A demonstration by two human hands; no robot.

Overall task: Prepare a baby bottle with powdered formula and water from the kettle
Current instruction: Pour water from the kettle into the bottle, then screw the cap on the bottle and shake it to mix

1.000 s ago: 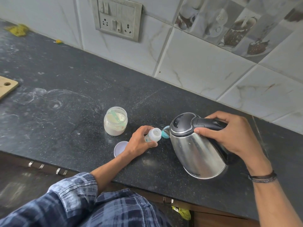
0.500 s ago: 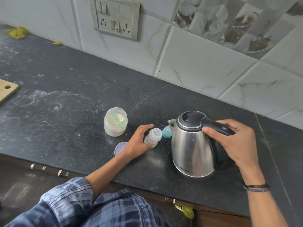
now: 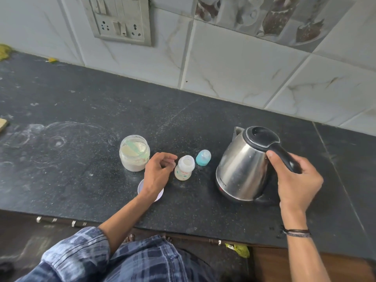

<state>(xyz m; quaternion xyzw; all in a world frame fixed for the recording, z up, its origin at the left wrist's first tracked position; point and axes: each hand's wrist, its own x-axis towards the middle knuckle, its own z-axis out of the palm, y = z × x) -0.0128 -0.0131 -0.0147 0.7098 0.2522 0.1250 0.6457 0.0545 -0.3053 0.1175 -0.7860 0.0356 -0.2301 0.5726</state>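
On the bench, our left grip hangs loosely curled and empty just left of the upright, uncapped bottle, nearer it than our right grip, wrapped round the handle of the standing kettle; the teal cap waits just beyond.

Soft, even light fills the scene, moderately bright, with no hard shadows. The polished steel kettle shows pale, smeared reflections and casts a faint shadow at its base on the dark speckled stone counter. Wide-angle distortion bends the white marbled wall tiles towards the edges. The blue checked sleeve, nearest, looks soft.
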